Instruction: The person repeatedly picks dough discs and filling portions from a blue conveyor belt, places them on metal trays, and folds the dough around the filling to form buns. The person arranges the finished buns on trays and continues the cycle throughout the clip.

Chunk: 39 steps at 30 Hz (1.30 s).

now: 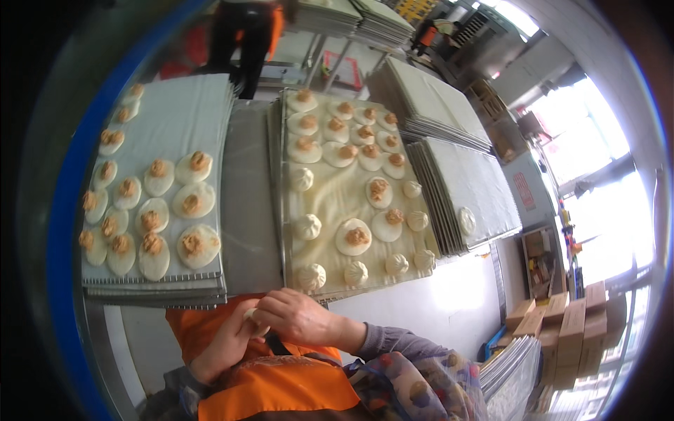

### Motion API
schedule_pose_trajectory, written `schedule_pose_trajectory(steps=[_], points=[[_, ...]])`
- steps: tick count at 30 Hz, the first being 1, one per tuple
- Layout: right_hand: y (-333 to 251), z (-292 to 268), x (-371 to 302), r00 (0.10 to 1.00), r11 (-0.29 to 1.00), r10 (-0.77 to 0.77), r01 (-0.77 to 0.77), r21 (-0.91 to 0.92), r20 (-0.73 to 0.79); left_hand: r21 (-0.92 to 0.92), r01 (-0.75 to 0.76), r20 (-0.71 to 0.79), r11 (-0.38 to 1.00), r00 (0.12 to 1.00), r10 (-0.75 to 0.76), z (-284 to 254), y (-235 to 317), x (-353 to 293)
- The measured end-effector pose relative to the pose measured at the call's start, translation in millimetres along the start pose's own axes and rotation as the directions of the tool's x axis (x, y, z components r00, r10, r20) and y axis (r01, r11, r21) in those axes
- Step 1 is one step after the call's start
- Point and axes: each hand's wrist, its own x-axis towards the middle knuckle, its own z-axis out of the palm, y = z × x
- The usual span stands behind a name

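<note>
Grey metal shows on the worktop (253,196) between the left tray (179,109), set with filling-topped wrappers (208,199), and the right tray (330,193), which also bears pleated buns (311,276). Just before the near edge, left hand (230,342) and right hand (296,316) meet, fingers closed around white dough (259,330). Cartons (573,344) pile at right, below bright windows (581,119).

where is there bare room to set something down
Bare: the back right of the left tray, beside its filled dough rounds; the grey strip between it and the middle tray; most of the front right stack. Crowded: the left tray's front and the middle tray's back, both full of rounds, and the middle tray's front, lined with buns.
</note>
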Motion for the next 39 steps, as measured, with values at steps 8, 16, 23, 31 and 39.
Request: schedule_pose_trajectory(steps=[8,16,23,31,39], points=[[0,14,-1,0.965,0.954,0.260,-0.254,0.158,-0.021,-0.593,0.134,-0.150,0.794,0.951,-0.272,4,7,10],[-8,-8,15,0.993,0.993,0.110,-0.108,0.048,-0.040,-0.373,-0.051,-0.308,0.926,0.948,-0.072,14,-11,12],[-9,-8,24,0.975,0.967,0.217,-0.222,0.129,0.048,-0.292,-0.073,-0.406,0.954,0.912,-0.054,16,-1,13],[-11,-6,22,0.977,0.962,0.212,-0.207,0.176,-0.008,-0.192,-0.065,-0.254,0.979,0.967,0.015,6,-8,9],[-7,-3,19,0.997,0.998,0.067,-0.066,0.021,-0.049,-0.361,0.009,-0.150,0.932,0.986,-0.067,7,-11,7]])
